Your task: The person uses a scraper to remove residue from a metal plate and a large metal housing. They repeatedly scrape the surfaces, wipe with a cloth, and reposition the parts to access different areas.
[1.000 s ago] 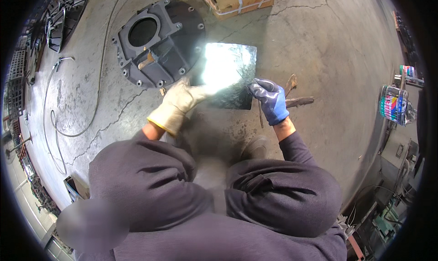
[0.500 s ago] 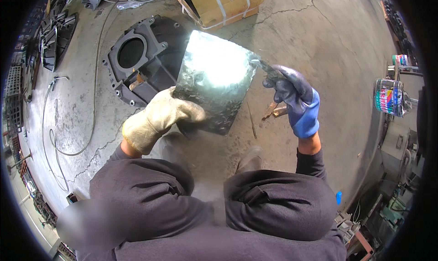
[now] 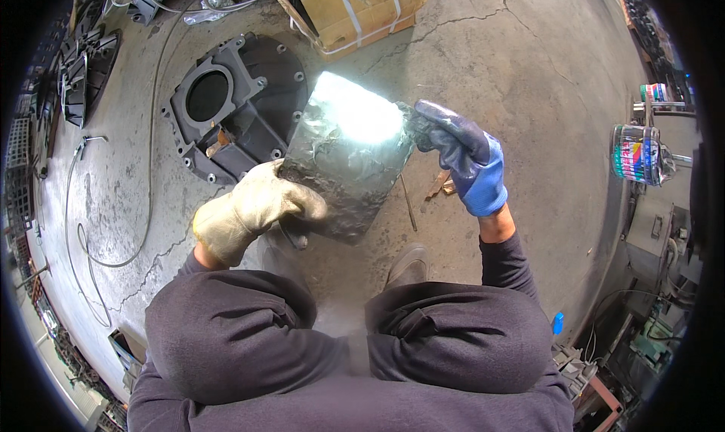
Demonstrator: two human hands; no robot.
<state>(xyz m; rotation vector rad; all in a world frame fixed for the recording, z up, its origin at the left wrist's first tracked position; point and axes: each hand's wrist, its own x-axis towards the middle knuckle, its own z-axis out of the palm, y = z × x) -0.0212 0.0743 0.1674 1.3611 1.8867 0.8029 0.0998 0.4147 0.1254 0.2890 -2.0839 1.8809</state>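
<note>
My left hand (image 3: 249, 205), in a cream glove, grips the lower left edge of a dark rectangular slab (image 3: 340, 171), thumb across its face. The slab is tilted, and its smeared, wet-looking surface glares white near the top. At its upper right edge is my right hand (image 3: 461, 152), in a blue glove with a dark coated palm. The right fingers are curled closed against a small dark piece (image 3: 418, 130). What that piece is, and whether it is part of the slab, I cannot make out.
A dark cast housing (image 3: 260, 92) with a round opening lies on the floor beyond my left hand. Behind it stands a strapped yellow-brown box (image 3: 370, 5). A hose (image 3: 153, 130) loops along the left. Plastic jugs (image 3: 638, 156) stand at the right beside machinery.
The slab has come slightly lower and its glare has shrunk toward the top. My right hand has moved left, closer in to the slab's edge. My left hand keeps its grip.
</note>
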